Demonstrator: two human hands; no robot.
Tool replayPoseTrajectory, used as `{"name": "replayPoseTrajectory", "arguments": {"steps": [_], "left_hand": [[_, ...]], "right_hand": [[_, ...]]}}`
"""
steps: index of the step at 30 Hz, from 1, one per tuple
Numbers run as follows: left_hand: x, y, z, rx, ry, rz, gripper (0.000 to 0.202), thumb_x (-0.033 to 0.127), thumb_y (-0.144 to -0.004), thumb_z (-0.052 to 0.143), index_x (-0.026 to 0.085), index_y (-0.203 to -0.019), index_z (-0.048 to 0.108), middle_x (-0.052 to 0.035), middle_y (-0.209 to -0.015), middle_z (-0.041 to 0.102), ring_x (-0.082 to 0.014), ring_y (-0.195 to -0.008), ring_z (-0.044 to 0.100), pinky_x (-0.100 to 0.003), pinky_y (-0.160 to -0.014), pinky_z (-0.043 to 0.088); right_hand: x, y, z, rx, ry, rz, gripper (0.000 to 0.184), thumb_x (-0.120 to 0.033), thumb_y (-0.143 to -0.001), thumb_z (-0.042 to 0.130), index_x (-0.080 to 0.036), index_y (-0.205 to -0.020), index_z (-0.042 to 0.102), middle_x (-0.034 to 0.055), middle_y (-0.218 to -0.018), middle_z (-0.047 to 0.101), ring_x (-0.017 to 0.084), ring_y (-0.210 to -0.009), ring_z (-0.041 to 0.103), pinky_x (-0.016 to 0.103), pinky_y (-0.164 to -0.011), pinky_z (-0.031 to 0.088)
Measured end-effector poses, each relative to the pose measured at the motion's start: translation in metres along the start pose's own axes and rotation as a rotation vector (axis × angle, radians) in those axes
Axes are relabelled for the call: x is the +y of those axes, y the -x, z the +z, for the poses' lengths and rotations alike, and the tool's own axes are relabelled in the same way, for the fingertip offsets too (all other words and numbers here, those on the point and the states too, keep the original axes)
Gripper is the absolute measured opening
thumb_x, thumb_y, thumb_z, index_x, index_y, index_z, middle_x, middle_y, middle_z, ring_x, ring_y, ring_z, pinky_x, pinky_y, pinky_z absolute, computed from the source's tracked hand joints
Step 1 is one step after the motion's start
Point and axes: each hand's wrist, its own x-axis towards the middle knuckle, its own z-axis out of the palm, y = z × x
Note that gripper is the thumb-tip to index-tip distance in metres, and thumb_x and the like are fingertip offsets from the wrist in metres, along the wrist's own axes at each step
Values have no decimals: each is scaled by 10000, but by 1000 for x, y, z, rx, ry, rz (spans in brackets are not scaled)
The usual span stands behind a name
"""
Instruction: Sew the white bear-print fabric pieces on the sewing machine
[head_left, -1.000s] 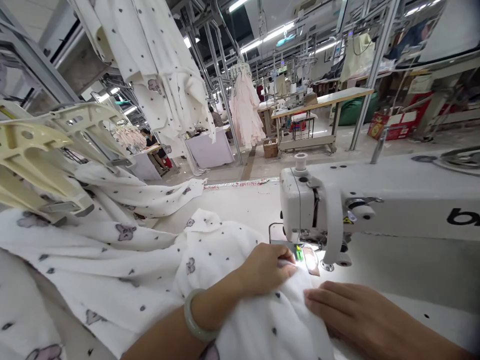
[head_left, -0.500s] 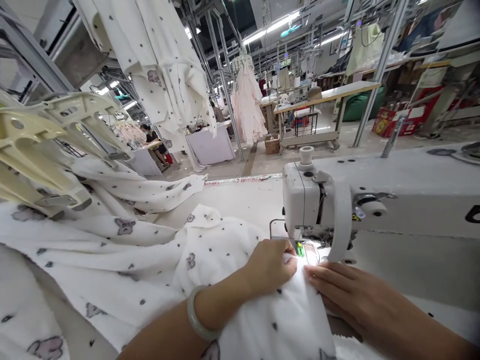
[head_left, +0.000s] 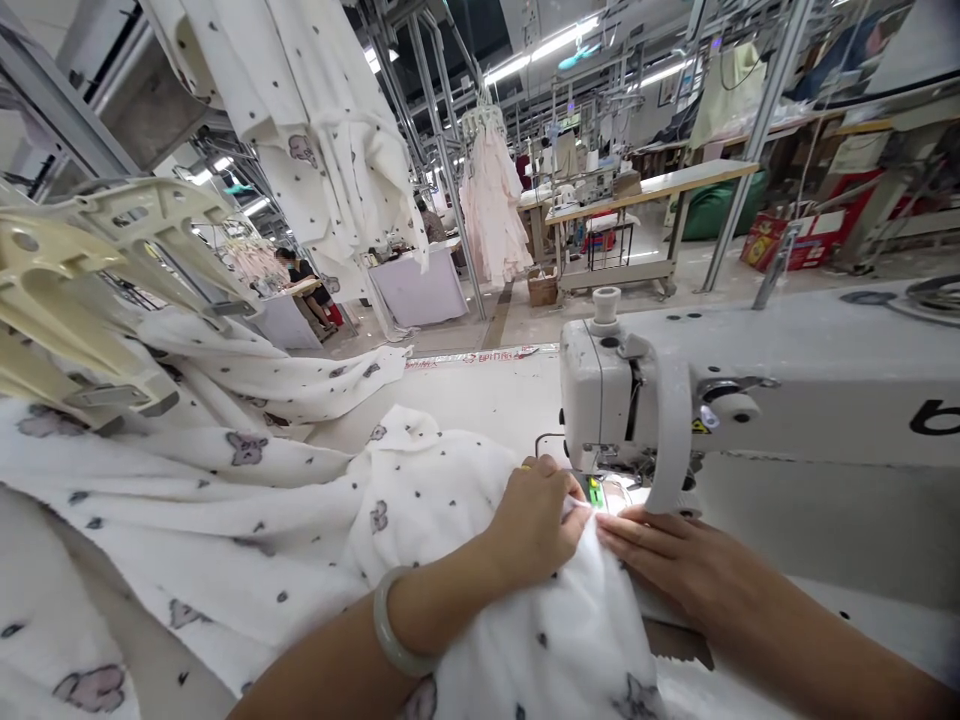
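White plush fabric (head_left: 442, 490) printed with small dark marks and grey-pink animals is spread over the sewing table. My left hand (head_left: 534, 522), with a pale bangle (head_left: 397, 625) on its wrist, pinches the fabric's edge just in front of the needle area of a white sewing machine (head_left: 795, 370). Against that same edge from the right lies my right hand (head_left: 679, 560), its fingers stretched out and close together; its thumb is hidden. A green piece (head_left: 595, 492) shows at the lit presser foot, right behind my fingertips.
Cream hanger clamps (head_left: 82, 290) hold fabric at the left, and more printed pieces (head_left: 337, 150) hang above. Beyond the table (head_left: 465, 385) stand a rack of pink garments (head_left: 493, 200), wooden-topped worktables (head_left: 660, 190), a red box (head_left: 787, 240) and a seated person (head_left: 304, 280).
My right fingertips have shifted left, up to the fabric edge beside my left hand. The left hand still pinches the edge, drawn slightly left. The view has shifted a little.
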Motion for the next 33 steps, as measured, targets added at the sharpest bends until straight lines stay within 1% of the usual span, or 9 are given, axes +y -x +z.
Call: {"name": "replayPoseTrajectory", "arguments": {"steps": [6,10,13,17,20,23,27,30,33], "left_hand": [[1,1,0,-23,-4,-60,45,236,-914,607,204,-946,601,-80,-1144,603,-270,-1192,526,-433,-1065,431],[1,-1,5,-29,-31,-89,39,237,-916,570,203,-924,587,-84,-1193,569,-273,-1199,506,-466,-1073,421],[1,-6,7,-34,-71,-75,70,217,-923,525,197,-949,587,-94,-1215,547,-265,-1184,498,-473,-1085,409],[0,-13,7,-73,-120,-61,103,205,-925,476,187,-923,577,-104,-1160,541,-272,-1182,483,-467,-1082,402],[-2,-19,7,-81,-139,-58,104,213,-924,466,184,-886,559,-111,-1129,536,-278,-1161,480,-463,-1064,405],[-6,-23,10,-61,-155,-52,100,233,-922,468,185,-884,547,-117,-1119,529,-283,-1150,476,-470,-1058,406],[-6,-22,11,-51,-157,-46,65,209,-907,476,184,-893,534,-116,-1098,530,-281,-1131,481,-478,-1051,414],[-3,-21,11,-46,-154,-68,42,191,-898,499,184,-890,540,-110,-1089,535,-280,-1134,483,-480,-1059,416],[-3,-24,12,-51,-169,-80,46,192,-906,517,179,-897,560,-116,-1109,542,-289,-1156,486,-495,-1067,420]], "right_hand": [[-6,-8,-7,-11,26,15,480,-68,-918,495,-154,-1385,570,106,-1246,736,238,-1082,721,381,-862,603],[-10,-13,-11,0,55,10,443,-76,-885,498,-156,-1310,594,96,-1229,744,213,-1065,725,355,-844,583],[-12,-16,-13,24,99,26,374,-85,-910,463,-159,-1245,614,78,-1184,759,186,-1017,734,337,-808,555],[-11,-14,-9,65,156,57,374,-35,-957,377,-180,-1181,638,36,-1096,777,157,-918,742,338,-761,500],[-7,-10,-1,77,194,91,410,8,-957,349,-174,-1174,645,39,-1095,778,154,-856,737,345,-795,471],[-5,-9,2,47,192,99,427,14,-957,340,-186,-1159,657,44,-1088,780,163,-801,726,352,-836,458],[-9,-15,-6,19,140,150,387,-45,-990,336,-215,-1079,673,42,-1088,771,171,-787,706,359,-842,441],[-14,-19,-13,28,102,183,375,-115,-1047,305,-218,-1005,663,30,-1029,770,171,-770,686,363,-824,422],[-14,-17,-14,38,96,201,393,-214,-1105,284,-230,-1030,669,25,-1024,769,184,-777,675,376,-815,416]]}}
